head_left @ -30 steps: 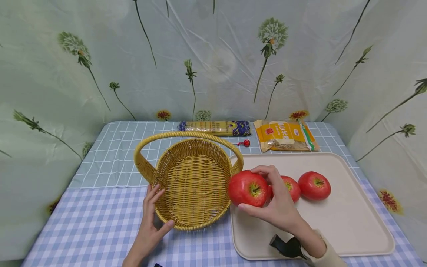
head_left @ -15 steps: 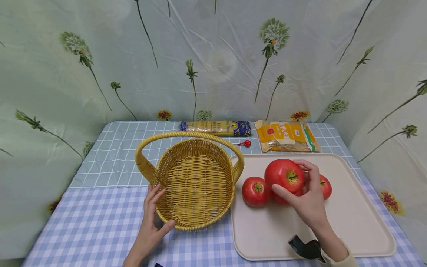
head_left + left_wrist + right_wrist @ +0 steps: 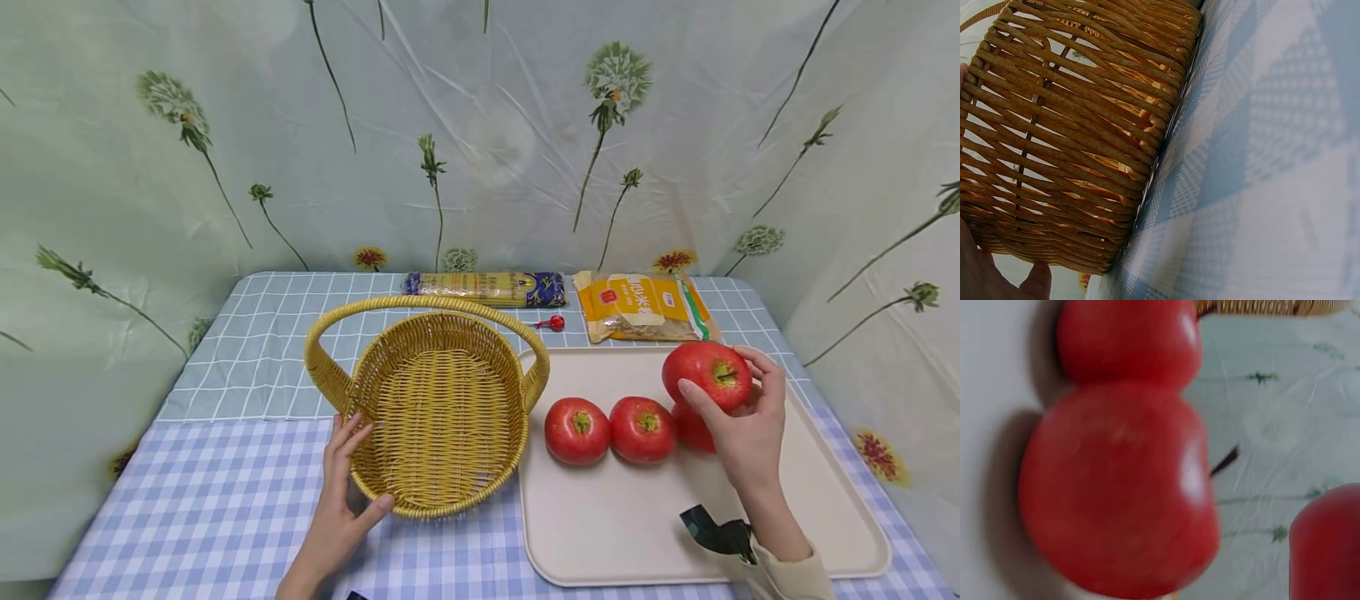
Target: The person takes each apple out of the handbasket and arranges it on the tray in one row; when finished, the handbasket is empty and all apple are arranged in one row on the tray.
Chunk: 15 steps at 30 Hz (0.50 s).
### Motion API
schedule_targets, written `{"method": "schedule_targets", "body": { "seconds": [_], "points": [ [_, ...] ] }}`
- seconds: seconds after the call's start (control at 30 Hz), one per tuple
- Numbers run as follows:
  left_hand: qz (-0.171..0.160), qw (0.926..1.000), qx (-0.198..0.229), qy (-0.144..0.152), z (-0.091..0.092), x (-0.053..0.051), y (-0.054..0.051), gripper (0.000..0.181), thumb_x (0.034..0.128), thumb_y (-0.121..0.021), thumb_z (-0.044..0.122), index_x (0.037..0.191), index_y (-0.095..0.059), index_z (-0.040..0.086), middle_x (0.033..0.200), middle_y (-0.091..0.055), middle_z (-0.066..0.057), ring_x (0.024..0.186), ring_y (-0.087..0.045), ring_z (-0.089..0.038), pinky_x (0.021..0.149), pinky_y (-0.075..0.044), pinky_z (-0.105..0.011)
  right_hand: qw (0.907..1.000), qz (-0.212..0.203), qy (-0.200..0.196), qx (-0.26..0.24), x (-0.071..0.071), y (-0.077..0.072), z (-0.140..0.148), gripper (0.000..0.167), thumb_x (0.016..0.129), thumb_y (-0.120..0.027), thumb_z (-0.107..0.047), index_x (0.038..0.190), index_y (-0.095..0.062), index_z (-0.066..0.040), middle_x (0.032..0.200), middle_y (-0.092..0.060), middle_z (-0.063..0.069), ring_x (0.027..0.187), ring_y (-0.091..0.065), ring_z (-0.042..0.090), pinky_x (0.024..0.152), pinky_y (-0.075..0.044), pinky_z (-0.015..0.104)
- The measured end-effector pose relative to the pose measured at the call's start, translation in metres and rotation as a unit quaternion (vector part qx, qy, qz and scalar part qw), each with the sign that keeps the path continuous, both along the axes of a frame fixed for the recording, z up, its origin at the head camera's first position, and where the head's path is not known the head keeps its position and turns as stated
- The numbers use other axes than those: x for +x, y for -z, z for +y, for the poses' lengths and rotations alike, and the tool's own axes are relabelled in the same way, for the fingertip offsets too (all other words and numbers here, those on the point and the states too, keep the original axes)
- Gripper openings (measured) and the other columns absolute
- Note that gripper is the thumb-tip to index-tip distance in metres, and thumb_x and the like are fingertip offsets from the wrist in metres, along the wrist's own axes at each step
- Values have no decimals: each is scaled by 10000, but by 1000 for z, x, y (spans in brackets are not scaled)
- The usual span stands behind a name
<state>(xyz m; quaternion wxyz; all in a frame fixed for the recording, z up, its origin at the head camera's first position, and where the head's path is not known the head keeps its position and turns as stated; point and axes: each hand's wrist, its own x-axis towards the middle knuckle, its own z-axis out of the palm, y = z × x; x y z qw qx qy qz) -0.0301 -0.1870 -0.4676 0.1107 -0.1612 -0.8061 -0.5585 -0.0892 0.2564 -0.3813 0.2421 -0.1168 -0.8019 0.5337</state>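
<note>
In the head view, my right hand point(image 3: 746, 425) grips a red apple point(image 3: 701, 372) between thumb and fingers, above the tray's right half. Under it lies another apple point(image 3: 692, 427), partly hidden by the hand and the held fruit. Two more apples, one point(image 3: 577, 431) at the left and one point(image 3: 642, 429) beside it, complete a row on the beige tray point(image 3: 600, 533). Part of the held apple point(image 3: 1329, 550) shows at the lower right of the right wrist view. My left hand point(image 3: 337, 500) rests with spread fingers on the rim of a wicker basket point(image 3: 438, 425), which holds nothing.
A long blue-and-yellow packet point(image 3: 483, 288) lies behind the basket. An orange bag point(image 3: 643, 307) is behind the tray, and a small red object point(image 3: 551, 322) lies between them. The basket's tall handle point(image 3: 427, 302) arches over it. A patterned curtain point(image 3: 502, 150) closes the back.
My right hand has carried the apple rightward from beside the basket, passing above the row on the tray and uncovering the two left apples. The left hand and basket have stayed put.
</note>
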Motion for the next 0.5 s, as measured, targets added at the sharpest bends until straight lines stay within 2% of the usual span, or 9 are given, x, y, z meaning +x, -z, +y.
{"method": "schedule_targets", "body": {
  "seconds": [0.03,0.13,0.27,0.37,0.5],
  "points": [
    [-4,10000,3,-2,0,0,0,829,745,-708,7,1455,-281,16,1554,-55,-96,1398,180,-308,938,54,-752,9999,-54,93,-38,-1,2,3,704,797,-748,-69,1379,-388,-234,1278,-433,-63,1130,-436,110,743,-442,100],
    [0,10000,13,-11,0,0,-1,828,745,-709,12,1455,-283,17,1553,-58,-100,1397,179,-315,941,57,-749,9996,-94,264,-54,-11,26,27,700,806,-763,-183,1387,-387,-285,1293,-434,-50,1120,-452,119,736,-454,111],
    [71,10000,30,-13,0,0,2,820,746,-711,19,1449,-290,8,1549,-66,-116,1393,180,-337,935,61,-753,9987,-123,498,-61,-17,38,43,690,816,-754,-239,1398,-389,-305,1322,-434,-34,1121,-453,117,739,-453,114],
    [120,9999,46,-2,0,0,4,814,747,-711,21,1445,-293,2,1546,-69,-128,1391,180,-346,927,63,-759,9966,-212,777,-175,-12,21,36,648,841,-724,-202,1400,-407,-285,1313,-440,-47,1102,-443,83,742,-433,101],
    [90,9999,49,3,0,0,3,817,746,-708,18,1448,-290,7,1548,-66,-118,1396,179,-324,931,59,-757,9939,-191,1060,-242,-13,18,43,616,853,-709,-212,1397,-430,-278,1304,-449,-59,1066,-445,61,728,-426,92]
  ]
}}
